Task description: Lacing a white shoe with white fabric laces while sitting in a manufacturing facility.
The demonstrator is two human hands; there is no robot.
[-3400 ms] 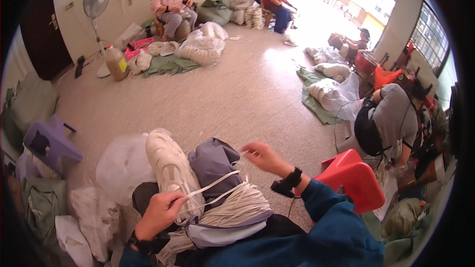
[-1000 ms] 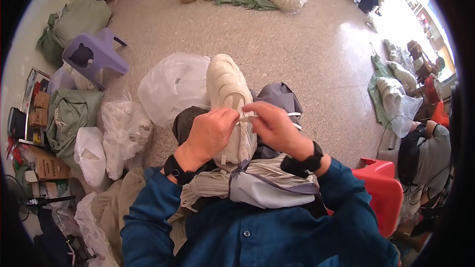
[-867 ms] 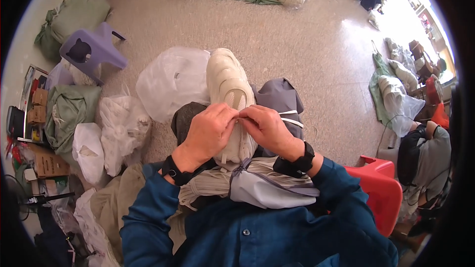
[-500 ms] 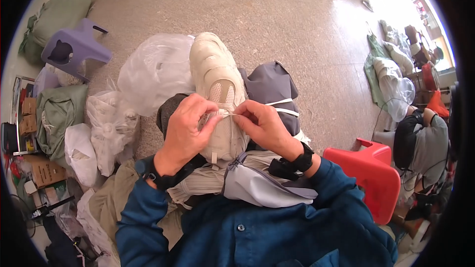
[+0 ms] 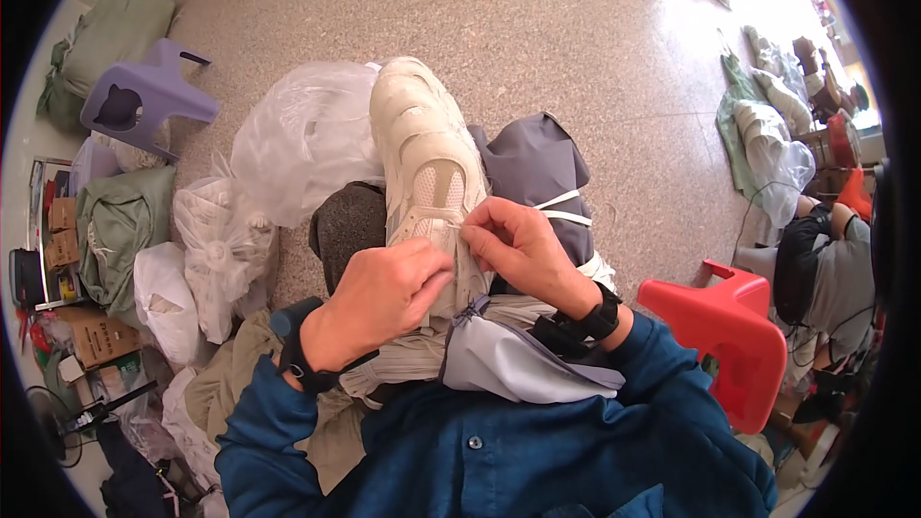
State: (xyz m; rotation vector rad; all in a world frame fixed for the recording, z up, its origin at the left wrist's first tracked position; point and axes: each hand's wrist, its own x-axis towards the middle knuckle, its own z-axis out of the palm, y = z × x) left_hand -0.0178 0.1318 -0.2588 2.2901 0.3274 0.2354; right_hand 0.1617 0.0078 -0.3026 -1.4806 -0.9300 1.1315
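A cream shoe point(image 5: 408, 120) rests over my lap with its toe pointing away from me. Thumb and fingers of my right hand point(image 5: 523, 251) are pinched together on a thin pale shoelace at the right of the lacing. My left hand point(image 5: 379, 299) is curled over the heel end of the shoe, nearer to me; whatever its fingers hold is hidden. A bundle of cream laces point(image 5: 389, 363) lies across my lap below the shoe. Beside it, in front of my body, sits a light grey pouch point(image 5: 513, 357) with a dark edge.
A clear plastic bag point(image 5: 305, 139) is left of the shoe, with more stuffed bags point(image 5: 221, 249) nearby. To the right stand a grey cloth bundle point(image 5: 537, 158) and a red stool point(image 5: 715, 312). A purple stool point(image 5: 144, 96) stands at far left. Another person point(image 5: 833, 269) sits at far right.
My left hand has come away from the lacing, toward me and down over the heel end, its fingers curling in. My right hand stays pinched near the lacing, slightly to the right.
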